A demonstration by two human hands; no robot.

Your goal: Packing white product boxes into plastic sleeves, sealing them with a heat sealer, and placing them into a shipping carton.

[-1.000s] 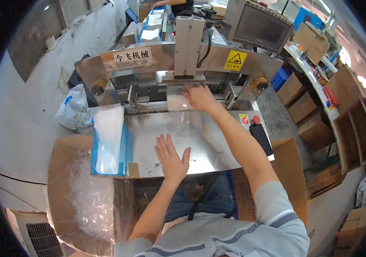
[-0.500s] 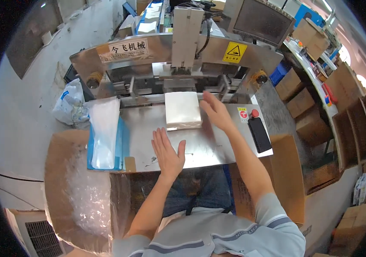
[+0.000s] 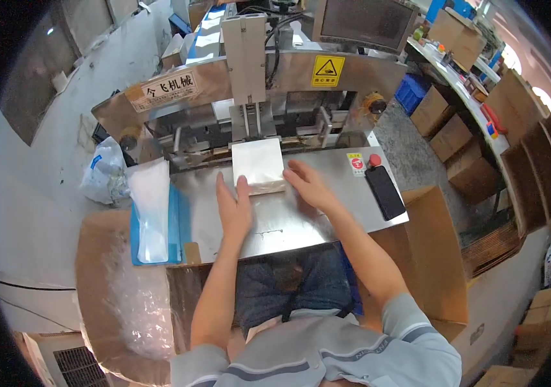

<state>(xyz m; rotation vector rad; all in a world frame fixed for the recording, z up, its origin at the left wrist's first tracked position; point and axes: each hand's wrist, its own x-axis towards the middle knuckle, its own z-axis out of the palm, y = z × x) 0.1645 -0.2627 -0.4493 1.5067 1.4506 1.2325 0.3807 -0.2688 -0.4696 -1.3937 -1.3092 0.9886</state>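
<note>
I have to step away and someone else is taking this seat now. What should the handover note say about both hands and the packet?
Left hand: flat on the steel table, fingertips against the near edge of the white packet.
Right hand: open, touching the packet's right side.
Packet: flat on the table, just in front of the machine's outlet.
Done: packet is out of the machine.
Left: lifting it; neither hand grips it yet.
Nearby: stack of clear bags at left, black phone at right.

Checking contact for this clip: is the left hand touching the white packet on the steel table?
Touching. The head view shows the left hand with fingertips lying on the lower left edge of the white packet, no gap between them.
</note>
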